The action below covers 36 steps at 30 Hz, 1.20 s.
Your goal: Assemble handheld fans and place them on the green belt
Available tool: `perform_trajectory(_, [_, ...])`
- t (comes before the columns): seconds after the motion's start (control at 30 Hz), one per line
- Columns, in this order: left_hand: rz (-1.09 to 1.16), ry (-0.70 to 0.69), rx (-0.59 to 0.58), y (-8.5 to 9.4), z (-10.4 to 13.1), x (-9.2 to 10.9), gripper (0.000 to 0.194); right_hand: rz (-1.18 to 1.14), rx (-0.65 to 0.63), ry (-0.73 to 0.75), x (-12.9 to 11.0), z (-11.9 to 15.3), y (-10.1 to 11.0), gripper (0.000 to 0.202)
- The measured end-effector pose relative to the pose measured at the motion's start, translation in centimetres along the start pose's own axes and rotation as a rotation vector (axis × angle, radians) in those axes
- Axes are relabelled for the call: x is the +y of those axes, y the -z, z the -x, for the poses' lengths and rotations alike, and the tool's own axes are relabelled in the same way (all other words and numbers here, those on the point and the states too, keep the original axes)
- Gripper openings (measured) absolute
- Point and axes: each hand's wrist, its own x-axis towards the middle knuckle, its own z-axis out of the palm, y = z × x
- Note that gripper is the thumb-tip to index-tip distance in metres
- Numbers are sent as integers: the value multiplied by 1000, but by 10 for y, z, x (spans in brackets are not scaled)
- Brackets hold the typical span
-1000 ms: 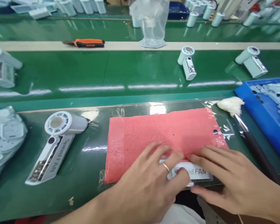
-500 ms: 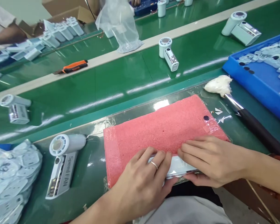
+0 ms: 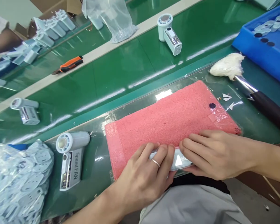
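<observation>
At the near edge of the pink foam pad (image 3: 158, 115), a pale blue plastic casing (image 3: 180, 159) lies lengthwise between both hands. White marks and part of some lettering show on its face. My left hand (image 3: 149, 172), with a ring on one finger, has its fingers closed over the casing's left end. My right hand (image 3: 214, 154) grips the other end, fingertips on top and thumb low along the near side. Both ends of the casing are hidden under the fingers. A small black disc (image 3: 212, 106) sits on the pad's right part.
Left of the pad are a handheld fan (image 3: 71, 161) and a bag of pale blue parts (image 3: 18, 180). Orange-handled pliers (image 3: 71, 64) and more fans (image 3: 170, 34) lie on the green belt. At right are a cloth-headed hammer (image 3: 259, 95) and a blue tray (image 3: 266, 59).
The camera view has shifted and tilted. The casing has turned so its lettered face now shows between my hands; both hands keep hold of it.
</observation>
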Motion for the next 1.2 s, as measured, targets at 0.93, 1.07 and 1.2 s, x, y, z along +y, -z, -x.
perform_trajectory(0.93, [131,69,-79,7,-9,-8,37,-24,-38,-264,-25,3,-9,33])
perform_trajectory(1.07, [148,71,-81,8,-12,-11,38,-58,-30,-265,-26,3,-10,35])
perform_trajectory(1.2, [271,103,-201,16,-21,-21,38,-99,-18,-325,-24,2,-7,39])
